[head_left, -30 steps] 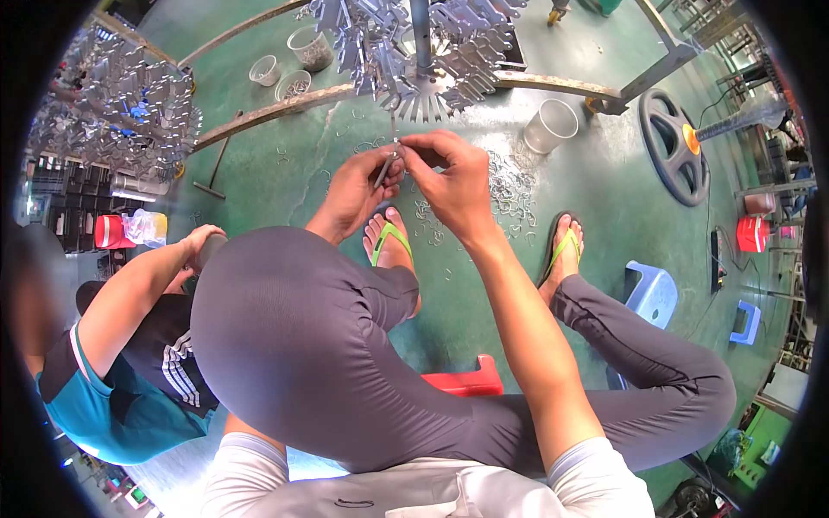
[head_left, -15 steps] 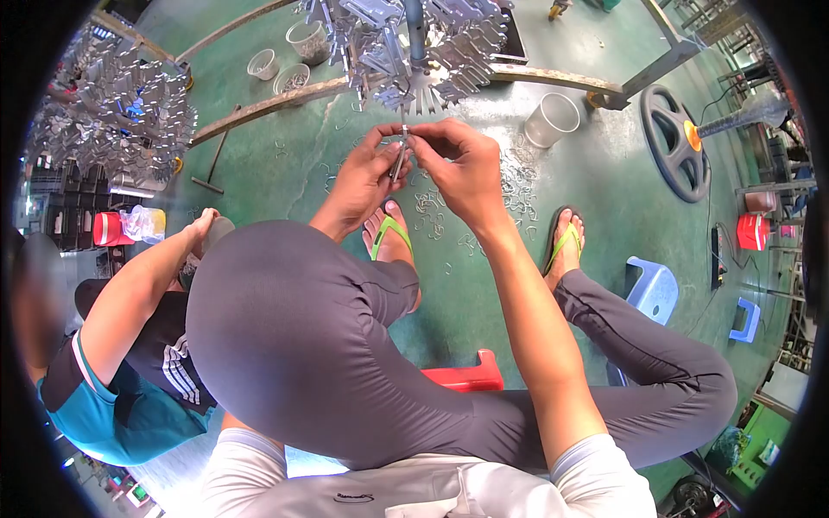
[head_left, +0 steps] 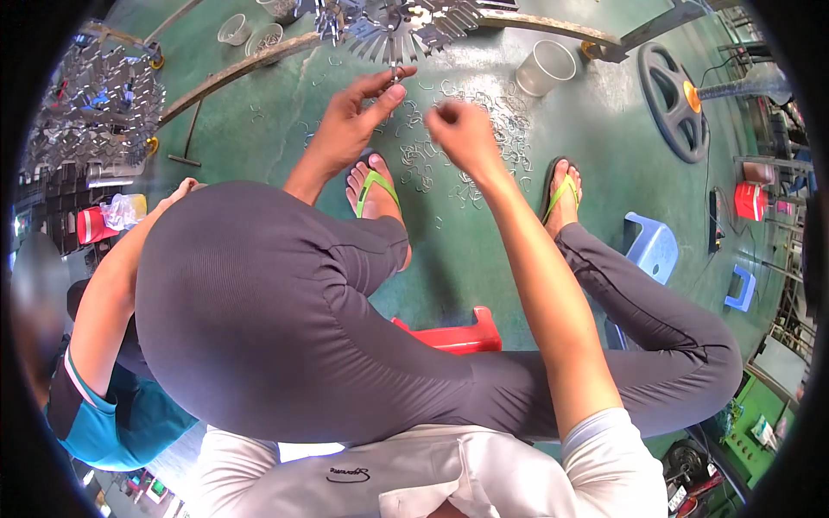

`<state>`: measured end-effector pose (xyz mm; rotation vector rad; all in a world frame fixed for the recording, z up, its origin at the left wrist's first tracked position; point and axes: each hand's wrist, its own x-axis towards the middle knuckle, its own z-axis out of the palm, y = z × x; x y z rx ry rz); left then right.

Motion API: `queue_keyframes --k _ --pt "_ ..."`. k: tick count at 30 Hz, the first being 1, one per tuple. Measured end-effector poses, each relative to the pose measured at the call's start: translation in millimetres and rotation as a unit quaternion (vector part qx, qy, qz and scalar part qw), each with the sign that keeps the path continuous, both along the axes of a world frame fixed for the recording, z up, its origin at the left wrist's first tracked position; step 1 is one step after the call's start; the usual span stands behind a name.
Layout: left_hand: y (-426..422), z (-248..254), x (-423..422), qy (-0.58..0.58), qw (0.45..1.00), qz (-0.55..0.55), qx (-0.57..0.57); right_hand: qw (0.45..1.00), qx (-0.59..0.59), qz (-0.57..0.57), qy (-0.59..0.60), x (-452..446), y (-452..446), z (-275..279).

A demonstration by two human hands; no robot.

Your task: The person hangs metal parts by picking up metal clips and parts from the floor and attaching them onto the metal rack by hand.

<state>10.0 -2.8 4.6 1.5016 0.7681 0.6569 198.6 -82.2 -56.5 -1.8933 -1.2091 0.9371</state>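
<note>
My left hand [head_left: 350, 121] reaches up to the lower end of a hanging rack of flat silvery metal parts [head_left: 393, 34]. Its thumb and forefinger are stretched out and apart, on either side of a small metal end piece [head_left: 395, 76]. To the right of it, separate from the rack, my right hand [head_left: 465, 136] has curled fingers, blurred at the tips; whatever they may pinch is too smeared to name. Many small bent wire hooks [head_left: 509, 129] lie scattered on the green floor below and beyond my right hand.
A clear plastic tub [head_left: 546, 69] stands right of the hooks, with a frame bar [head_left: 553, 26] behind it. More tubs [head_left: 263, 40] are at upper left. Another loaded rack [head_left: 95, 112] and a seated person's arm [head_left: 108, 311] are left. A red stool [head_left: 458, 335] is below, a blue stool [head_left: 652, 249] right.
My hands, together on a small metal piece before, are now apart. The right has moved right and down, and the metal strip in my left fingers no longer shows. The view has shifted slightly.
</note>
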Motion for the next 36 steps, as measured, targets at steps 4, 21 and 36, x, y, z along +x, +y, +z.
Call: queue_keyframes --k 4,21,36 --pt "15.5 -9.6 -1.1 -0.009 0.999 0.004 0.033 0.919 -0.291 0.195 -0.179 -18.1 -67.6 -87.0" --pt "26.9 -4.7 15.7 -0.076 0.996 0.023 -0.043 0.972 0.194 -0.130 0.028 -24.2 -8.8 -16.7" --pt "18.7 -4.5 23.4 -0.099 0.992 0.047 -0.056 0.941 0.288 -0.137 0.113 -22.4 11.5 13.1"
